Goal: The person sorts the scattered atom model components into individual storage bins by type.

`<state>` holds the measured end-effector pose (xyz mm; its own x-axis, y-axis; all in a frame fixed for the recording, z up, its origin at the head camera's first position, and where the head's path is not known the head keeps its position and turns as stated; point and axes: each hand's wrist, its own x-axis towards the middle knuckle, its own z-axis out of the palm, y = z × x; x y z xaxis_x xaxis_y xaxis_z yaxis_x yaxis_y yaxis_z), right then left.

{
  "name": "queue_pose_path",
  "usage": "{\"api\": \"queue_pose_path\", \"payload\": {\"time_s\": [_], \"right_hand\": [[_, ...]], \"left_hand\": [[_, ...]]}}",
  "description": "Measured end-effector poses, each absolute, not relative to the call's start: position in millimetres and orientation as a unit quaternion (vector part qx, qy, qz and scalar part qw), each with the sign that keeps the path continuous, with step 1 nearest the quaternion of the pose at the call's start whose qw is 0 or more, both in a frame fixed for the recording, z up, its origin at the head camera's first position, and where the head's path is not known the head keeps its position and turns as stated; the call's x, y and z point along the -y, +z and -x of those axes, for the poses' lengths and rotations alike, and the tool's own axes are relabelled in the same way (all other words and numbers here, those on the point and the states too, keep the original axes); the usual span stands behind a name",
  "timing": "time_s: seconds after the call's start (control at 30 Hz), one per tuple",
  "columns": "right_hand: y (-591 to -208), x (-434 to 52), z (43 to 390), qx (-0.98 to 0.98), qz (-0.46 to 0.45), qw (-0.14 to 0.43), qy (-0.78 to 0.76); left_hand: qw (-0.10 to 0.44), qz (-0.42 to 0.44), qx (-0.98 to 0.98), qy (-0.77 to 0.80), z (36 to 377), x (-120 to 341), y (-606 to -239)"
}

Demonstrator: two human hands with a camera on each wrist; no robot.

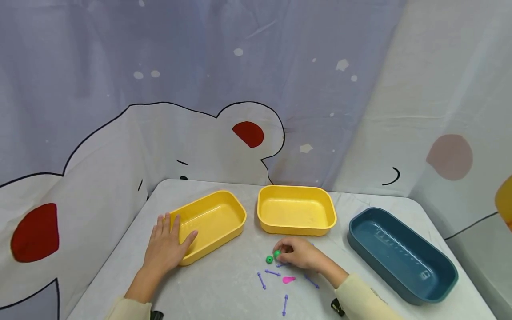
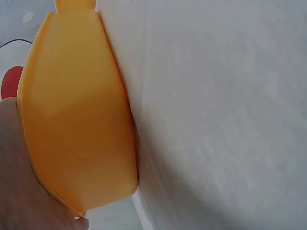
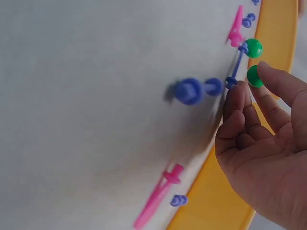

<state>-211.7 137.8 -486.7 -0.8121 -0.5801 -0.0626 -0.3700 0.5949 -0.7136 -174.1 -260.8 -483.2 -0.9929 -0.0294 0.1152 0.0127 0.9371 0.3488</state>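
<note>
My left hand (image 1: 164,251) lies with its fingers straight and spread over the left end of the left yellow tray (image 1: 212,222). My right hand (image 1: 298,253) holds a narrow grip: thumb and finger pinch 1 green bead (image 1: 277,254), just over the table (image 1: 224,289) on the near side of the right yellow tray (image 1: 297,211). A 2nd green bead (image 1: 270,259) sits just beside the held one.

In the right wrist view, 1 purple stick (image 3: 237,66) runs from my fingertips toward the 2nd bead, close in the way of my fingers. More purple sticks, 1 of them marked here (image 1: 273,273), lie scattered on my side of the beads, around a pink piece (image 1: 288,280). The right wrist view also includes another pink piece (image 3: 159,195), lying apart from the first.

The right yellow tray stands beyond my right hand, and the blue tray (image 1: 400,262) stands slantwise to its right, well apart from the beads. My right hand and sleeve (image 1: 362,293) cover part of the table. A printed cloth (image 1: 200,146) hangs behind the trays.
</note>
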Motion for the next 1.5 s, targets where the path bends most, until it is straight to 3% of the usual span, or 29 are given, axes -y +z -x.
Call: {"api": "queue_pose_path", "payload": {"time_s": [0.73, 1.5], "right_hand": [[-444.1, -108.9, 231.2, -0.876, 0.312, 0.107, -0.353], [-424.9, -56.7, 266.7, -0.880, 0.222, 0.132, -0.399]], "left_hand": [[0.054, -0.009, 0.983, -0.176, 174.8, 263.2, -485.8], [0.054, -0.009, 0.983, -0.177, 175.4, 262.4, -486.4]]}}
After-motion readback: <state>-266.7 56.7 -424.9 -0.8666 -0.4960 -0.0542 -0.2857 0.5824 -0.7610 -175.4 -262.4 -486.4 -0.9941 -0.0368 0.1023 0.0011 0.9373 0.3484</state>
